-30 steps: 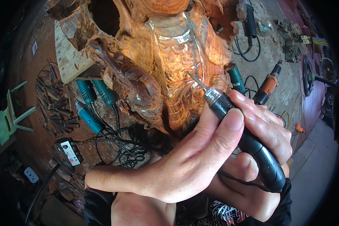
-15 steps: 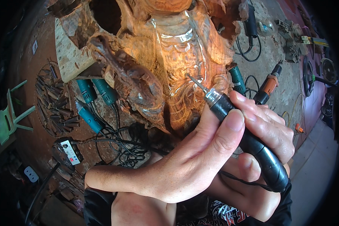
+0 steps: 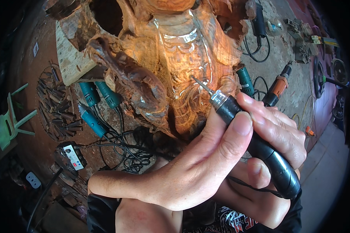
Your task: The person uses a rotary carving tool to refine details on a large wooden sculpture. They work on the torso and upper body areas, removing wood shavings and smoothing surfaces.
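Both hands are closed round a black rotary engraving pen (image 3: 268,159), which slants up and left. My left hand (image 3: 190,171) comes from the left, its thumb pressed along the pen's front part. My right hand (image 3: 280,134) wraps the pen from the right, partly hidden by the left. From the clear collar a thin metal bit (image 3: 201,84) points onto a brown wood carving (image 3: 182,54), touching or very near its glossy grooved middle. The carving has rough, deeply hollowed sides. A black cord (image 3: 252,187) hangs under the hands.
Teal power tools (image 3: 93,122) and tangled black cables (image 3: 124,149) lie left of the carving. Many burr-like bits (image 3: 60,105) are heaped farther left, by a green chair (image 3: 9,126). A white-faced control box (image 3: 73,157) sits lower left. An orange-black tool (image 3: 278,87) lies right.
The carving appears shifted very slightly left in the picture, and the bit's tip with it. Both hands keep the same hold on the pen.
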`<state>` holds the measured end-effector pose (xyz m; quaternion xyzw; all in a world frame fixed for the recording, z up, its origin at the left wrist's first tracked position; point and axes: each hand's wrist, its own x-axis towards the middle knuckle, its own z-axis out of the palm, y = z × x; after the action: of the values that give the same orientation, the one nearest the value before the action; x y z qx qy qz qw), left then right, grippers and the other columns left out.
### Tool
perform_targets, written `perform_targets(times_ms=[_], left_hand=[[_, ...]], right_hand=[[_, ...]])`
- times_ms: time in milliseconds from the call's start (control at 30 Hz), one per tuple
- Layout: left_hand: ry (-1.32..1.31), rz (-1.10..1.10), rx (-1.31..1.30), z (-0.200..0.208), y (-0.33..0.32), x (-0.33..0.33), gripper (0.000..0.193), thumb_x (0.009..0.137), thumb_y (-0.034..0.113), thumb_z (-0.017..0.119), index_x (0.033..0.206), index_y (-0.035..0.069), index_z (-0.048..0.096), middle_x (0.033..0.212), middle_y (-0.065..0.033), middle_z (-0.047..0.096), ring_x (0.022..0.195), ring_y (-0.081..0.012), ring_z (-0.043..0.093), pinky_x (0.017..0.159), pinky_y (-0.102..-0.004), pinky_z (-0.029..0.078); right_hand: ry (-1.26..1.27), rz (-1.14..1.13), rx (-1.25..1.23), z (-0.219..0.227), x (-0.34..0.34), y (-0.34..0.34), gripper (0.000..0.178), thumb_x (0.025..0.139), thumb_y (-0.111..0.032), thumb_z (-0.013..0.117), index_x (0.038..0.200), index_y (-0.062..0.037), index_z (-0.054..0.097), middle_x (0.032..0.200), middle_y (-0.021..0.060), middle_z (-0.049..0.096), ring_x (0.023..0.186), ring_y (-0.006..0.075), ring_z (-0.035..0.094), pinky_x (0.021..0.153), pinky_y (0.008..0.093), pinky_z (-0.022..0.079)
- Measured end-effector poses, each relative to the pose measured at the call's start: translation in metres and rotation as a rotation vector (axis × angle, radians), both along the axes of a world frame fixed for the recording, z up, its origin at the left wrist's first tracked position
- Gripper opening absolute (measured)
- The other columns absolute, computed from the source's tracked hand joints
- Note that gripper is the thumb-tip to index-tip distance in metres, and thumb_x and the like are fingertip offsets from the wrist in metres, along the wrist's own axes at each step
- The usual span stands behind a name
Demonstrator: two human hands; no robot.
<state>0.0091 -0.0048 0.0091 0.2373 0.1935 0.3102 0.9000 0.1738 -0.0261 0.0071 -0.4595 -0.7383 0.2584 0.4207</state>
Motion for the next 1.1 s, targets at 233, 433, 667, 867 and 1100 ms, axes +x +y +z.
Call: perform_targets(times_ms=[233,433,667,867,1100], left_hand=[[-0.024,-0.072,-0.238,0.011,0.007,0.005,0.045,0.103,0.032,0.026,0.138,0.003,0.029,0.127,-0.0052,0.039,0.12,-0.0121,0.034,0.106,-0.0312,0.024],[0.022,-0.063,-0.206,0.005,0.003,0.005,0.059,0.101,0.041,0.026,0.141,-0.003,0.023,0.143,-0.0219,0.033,0.135,-0.0292,0.03,0.113,-0.0425,0.022],[0.038,-0.057,-0.212,0.007,0.002,0.006,0.058,0.102,0.038,0.023,0.142,-0.003,0.021,0.144,-0.0231,0.031,0.135,-0.0302,0.031,0.113,-0.0425,0.022],[0.009,-0.139,-0.18,0.003,0.008,0.008,0.059,0.101,0.04,0.022,0.142,-0.003,0.019,0.144,-0.0217,0.03,0.136,-0.0287,0.03,0.113,-0.0412,0.021],[-0.104,-0.144,-0.18,0.002,0.012,0.014,0.041,0.104,0.024,0.029,0.139,0.003,0.023,0.129,-0.0035,0.039,0.124,-0.0108,0.032,0.107,-0.0318,0.024]], right_hand=[[-0.092,-0.031,-0.072,0.016,0.004,-0.003,0.05,0.091,-0.042,0.053,0.108,0.0055,0.057,0.101,0.0307,0.064,0.094,0.0345,0.066,0.084,0.0391,0.05],[-0.053,-0.022,0.003,0.003,-0.002,0.0,0.049,0.092,-0.041,0.052,0.107,0.005,0.056,0.101,0.0294,0.064,0.093,0.0344,0.067,0.083,0.0387,0.05],[-0.036,0.005,0.081,-0.003,0.001,0.003,0.048,0.092,-0.039,0.052,0.107,0.0066,0.055,0.099,0.0319,0.063,0.091,0.0359,0.067,0.078,0.0383,0.053],[0.022,0.01,0.007,-0.001,0.006,0.0,0.048,0.091,-0.037,0.053,0.108,0.0075,0.055,0.101,0.0334,0.062,0.091,0.0382,0.067,0.079,0.041,0.054],[0.024,-0.035,-0.055,0.015,0.014,-0.005,0.052,0.088,-0.04,0.055,0.11,0.0076,0.055,0.107,0.0328,0.061,0.094,0.0376,0.066,0.08,0.0402,0.054]])
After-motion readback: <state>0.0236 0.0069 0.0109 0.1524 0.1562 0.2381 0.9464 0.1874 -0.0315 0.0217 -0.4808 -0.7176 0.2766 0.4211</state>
